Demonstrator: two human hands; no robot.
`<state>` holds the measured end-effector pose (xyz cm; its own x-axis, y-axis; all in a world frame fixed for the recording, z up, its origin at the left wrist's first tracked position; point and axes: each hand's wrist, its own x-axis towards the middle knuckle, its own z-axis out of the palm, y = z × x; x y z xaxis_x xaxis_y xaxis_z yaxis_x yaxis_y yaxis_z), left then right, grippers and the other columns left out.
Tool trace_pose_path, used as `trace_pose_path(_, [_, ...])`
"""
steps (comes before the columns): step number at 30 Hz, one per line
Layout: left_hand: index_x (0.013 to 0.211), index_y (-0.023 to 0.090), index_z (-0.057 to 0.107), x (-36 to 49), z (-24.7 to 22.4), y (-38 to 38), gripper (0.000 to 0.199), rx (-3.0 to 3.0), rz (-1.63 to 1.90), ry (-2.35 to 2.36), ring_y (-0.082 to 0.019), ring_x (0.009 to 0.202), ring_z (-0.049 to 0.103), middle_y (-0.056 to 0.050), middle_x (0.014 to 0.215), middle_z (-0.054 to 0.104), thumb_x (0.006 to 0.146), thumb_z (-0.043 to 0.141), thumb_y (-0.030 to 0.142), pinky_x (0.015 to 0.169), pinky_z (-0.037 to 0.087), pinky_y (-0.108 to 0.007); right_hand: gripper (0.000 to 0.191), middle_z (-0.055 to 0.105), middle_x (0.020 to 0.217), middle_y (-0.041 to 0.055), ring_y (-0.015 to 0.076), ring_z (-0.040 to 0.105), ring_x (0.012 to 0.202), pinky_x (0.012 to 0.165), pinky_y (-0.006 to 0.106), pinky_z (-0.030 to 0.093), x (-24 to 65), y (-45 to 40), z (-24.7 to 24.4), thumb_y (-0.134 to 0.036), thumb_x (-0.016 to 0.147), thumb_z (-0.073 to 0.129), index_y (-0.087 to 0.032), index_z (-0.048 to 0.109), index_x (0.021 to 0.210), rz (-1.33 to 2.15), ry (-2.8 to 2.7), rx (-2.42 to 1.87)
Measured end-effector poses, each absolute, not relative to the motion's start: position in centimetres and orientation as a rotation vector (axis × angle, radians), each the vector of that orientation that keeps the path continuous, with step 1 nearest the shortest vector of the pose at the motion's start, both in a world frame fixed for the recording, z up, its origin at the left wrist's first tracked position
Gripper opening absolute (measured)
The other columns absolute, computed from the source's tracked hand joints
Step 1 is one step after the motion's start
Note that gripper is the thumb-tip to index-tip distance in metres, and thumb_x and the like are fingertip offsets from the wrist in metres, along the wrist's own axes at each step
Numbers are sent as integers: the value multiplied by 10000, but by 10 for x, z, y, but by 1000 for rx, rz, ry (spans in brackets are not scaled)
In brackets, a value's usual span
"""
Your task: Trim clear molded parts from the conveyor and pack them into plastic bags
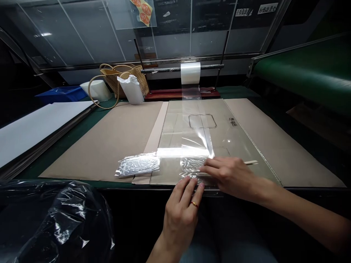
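A strip of clear plastic film (pixel 196 140) runs down from its roll (pixel 190 73) over a glass-like sheet to the front edge. Its near end has an embossed patch (pixel 191 164). My left hand (pixel 181 212), with a ring on one finger, rests with fingers stretched out at the film's near edge. My right hand (pixel 230 175) is closed around a thin pale stick (pixel 251 162) and presses beside the patch. Most of the stick is hidden by the hand. To the left lies a stack of cut clear film pieces (pixel 138 164).
A stand with a metal bar (pixel 164 69) carries the roll. Back left are a woven basket (pixel 141 78), a white roll (pixel 98 90) and a blue tray (pixel 63 94). White sheets (pixel 41 118) lie left, a black plastic bag (pixel 68 215) front left, a green conveyor belt (pixel 304 71) right.
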<state>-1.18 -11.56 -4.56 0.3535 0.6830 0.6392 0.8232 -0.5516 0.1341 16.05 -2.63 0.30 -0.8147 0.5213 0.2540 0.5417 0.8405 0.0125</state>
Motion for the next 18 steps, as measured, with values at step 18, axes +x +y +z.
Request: trace_pose_path(18, [1070, 202, 612, -154, -35, -81, 282, -1938, -966, -1460, -261, 1013, 596, -100, 1035, 670, 806, 571, 110, 950, 365, -519, 224, 626, 929, -28, 109, 592, 661, 512, 221, 442, 224, -42, -13, -237, 836, 508, -280, 550, 1051, 304, -2548, -1171])
